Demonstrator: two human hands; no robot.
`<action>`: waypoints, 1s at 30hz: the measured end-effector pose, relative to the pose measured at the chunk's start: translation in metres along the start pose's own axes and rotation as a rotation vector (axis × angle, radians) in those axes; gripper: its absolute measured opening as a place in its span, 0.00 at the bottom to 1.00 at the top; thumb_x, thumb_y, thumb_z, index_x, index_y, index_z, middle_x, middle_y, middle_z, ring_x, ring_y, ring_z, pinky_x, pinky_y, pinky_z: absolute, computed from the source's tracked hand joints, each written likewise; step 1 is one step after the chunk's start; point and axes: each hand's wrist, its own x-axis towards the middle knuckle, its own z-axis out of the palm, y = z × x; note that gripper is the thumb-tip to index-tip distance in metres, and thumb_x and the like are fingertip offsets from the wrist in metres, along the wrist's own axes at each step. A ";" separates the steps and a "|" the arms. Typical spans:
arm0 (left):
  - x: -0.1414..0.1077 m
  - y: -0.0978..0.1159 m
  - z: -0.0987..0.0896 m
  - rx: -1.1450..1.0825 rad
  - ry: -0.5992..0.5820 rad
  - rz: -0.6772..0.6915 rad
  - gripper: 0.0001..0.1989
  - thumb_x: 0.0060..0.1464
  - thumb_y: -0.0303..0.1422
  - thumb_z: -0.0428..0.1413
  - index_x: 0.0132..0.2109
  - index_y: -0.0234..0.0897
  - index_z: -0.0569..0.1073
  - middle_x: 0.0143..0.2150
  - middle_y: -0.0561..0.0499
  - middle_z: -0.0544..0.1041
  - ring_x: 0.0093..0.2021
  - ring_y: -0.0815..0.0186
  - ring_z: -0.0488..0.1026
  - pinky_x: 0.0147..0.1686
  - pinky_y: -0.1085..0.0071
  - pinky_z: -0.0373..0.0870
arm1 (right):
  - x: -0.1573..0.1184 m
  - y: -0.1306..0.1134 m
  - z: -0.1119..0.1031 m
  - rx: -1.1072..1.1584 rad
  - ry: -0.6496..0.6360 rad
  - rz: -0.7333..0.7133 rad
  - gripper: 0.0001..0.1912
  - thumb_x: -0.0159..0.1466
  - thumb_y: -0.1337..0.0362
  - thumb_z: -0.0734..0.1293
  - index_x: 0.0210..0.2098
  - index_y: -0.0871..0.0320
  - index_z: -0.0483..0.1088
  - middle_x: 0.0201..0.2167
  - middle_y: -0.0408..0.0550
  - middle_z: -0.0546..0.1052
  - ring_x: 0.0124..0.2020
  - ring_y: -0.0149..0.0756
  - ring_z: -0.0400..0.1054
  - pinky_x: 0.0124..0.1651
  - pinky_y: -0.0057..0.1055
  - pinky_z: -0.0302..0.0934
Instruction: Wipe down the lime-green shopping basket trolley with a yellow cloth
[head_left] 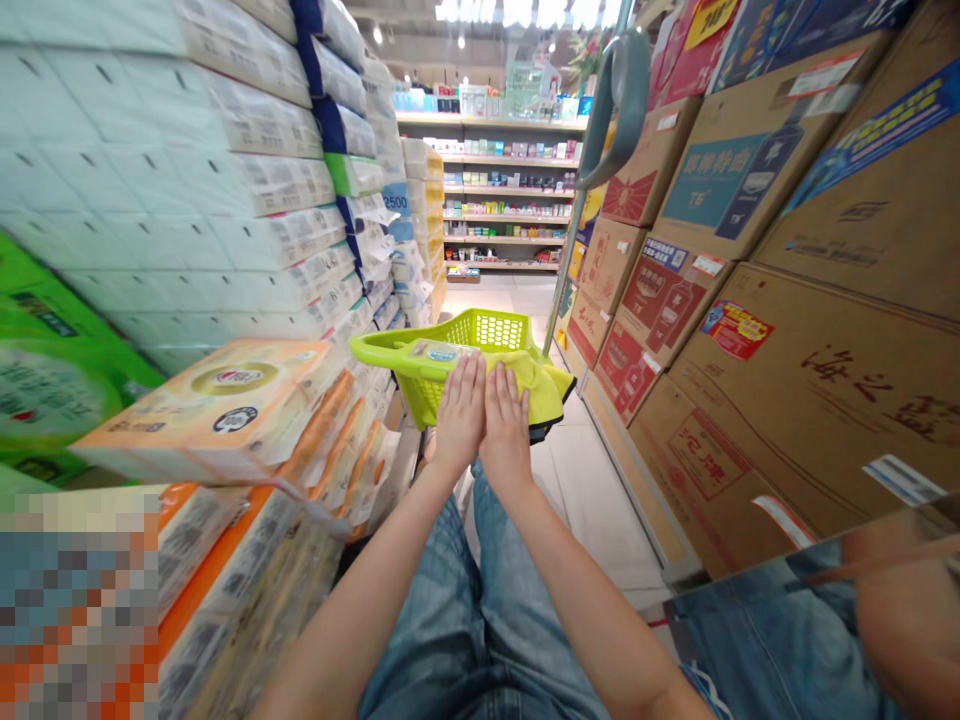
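A lime-green plastic basket (487, 328) with a perforated wall stands in front of my legs. My left hand (461, 410) lies flat, fingers stretched forward, on its near rim beside a small clear label or packet (427, 350). My right hand (507, 415) rests alongside it, also flat, with its fingertips on a yellow cloth (538, 385) with dark edging, draped over the basket's right side. The hands are side by side, nearly touching. A metal pole with a grey loop handle (637, 100) rises at the basket's right; its lower end is hidden.
Tissue packs (217, 385) are stacked close on my left. Cardboard cartons (817, 370) line the right side on a low wooden base. Another person's jeans (787, 630) and blurred arm show at lower right. Stocked shelves (510, 190) stand across the aisle's far end.
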 end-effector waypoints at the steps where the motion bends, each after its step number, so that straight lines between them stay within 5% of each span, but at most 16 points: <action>1: 0.000 -0.001 0.000 0.010 -0.002 0.007 0.33 0.62 0.27 0.43 0.72 0.30 0.44 0.72 0.38 0.55 0.73 0.56 0.47 0.68 0.53 0.53 | 0.000 -0.002 0.001 -0.003 -0.005 -0.008 0.38 0.64 0.77 0.51 0.72 0.62 0.38 0.73 0.53 0.47 0.74 0.34 0.30 0.73 0.49 0.34; 7: 0.000 0.000 -0.007 -0.015 0.001 0.038 0.38 0.58 0.26 0.46 0.72 0.29 0.42 0.72 0.38 0.54 0.73 0.56 0.46 0.69 0.54 0.51 | -0.014 0.020 -0.009 0.022 -0.010 -0.063 0.42 0.62 0.79 0.51 0.73 0.58 0.35 0.73 0.52 0.49 0.74 0.33 0.33 0.73 0.49 0.38; 14: 0.001 0.005 -0.006 -0.056 0.014 0.019 0.40 0.55 0.24 0.47 0.72 0.28 0.42 0.73 0.38 0.53 0.73 0.53 0.46 0.69 0.52 0.50 | 0.003 0.063 -0.025 0.137 0.160 0.050 0.48 0.56 0.82 0.50 0.73 0.55 0.33 0.73 0.51 0.46 0.74 0.36 0.35 0.72 0.51 0.41; 19: 0.001 0.005 -0.006 -0.065 0.012 0.004 0.40 0.55 0.25 0.47 0.72 0.28 0.42 0.73 0.37 0.53 0.73 0.54 0.45 0.69 0.52 0.50 | -0.001 0.038 -0.016 0.068 0.135 0.103 0.43 0.61 0.78 0.51 0.73 0.58 0.30 0.74 0.54 0.44 0.74 0.39 0.31 0.72 0.54 0.39; 25: -0.001 0.000 0.000 -0.011 -0.009 -0.009 0.34 0.61 0.26 0.43 0.72 0.31 0.44 0.72 0.40 0.54 0.73 0.58 0.46 0.69 0.54 0.52 | -0.003 -0.005 0.003 -0.022 -0.011 0.006 0.39 0.64 0.77 0.50 0.73 0.59 0.36 0.73 0.53 0.48 0.74 0.36 0.32 0.73 0.51 0.34; 30: -0.001 -0.001 -0.004 -0.007 -0.017 0.023 0.35 0.61 0.27 0.44 0.72 0.29 0.43 0.72 0.39 0.54 0.73 0.56 0.46 0.69 0.54 0.51 | -0.009 0.005 -0.005 0.009 -0.032 -0.031 0.41 0.62 0.78 0.51 0.73 0.58 0.37 0.73 0.52 0.48 0.74 0.33 0.33 0.73 0.49 0.35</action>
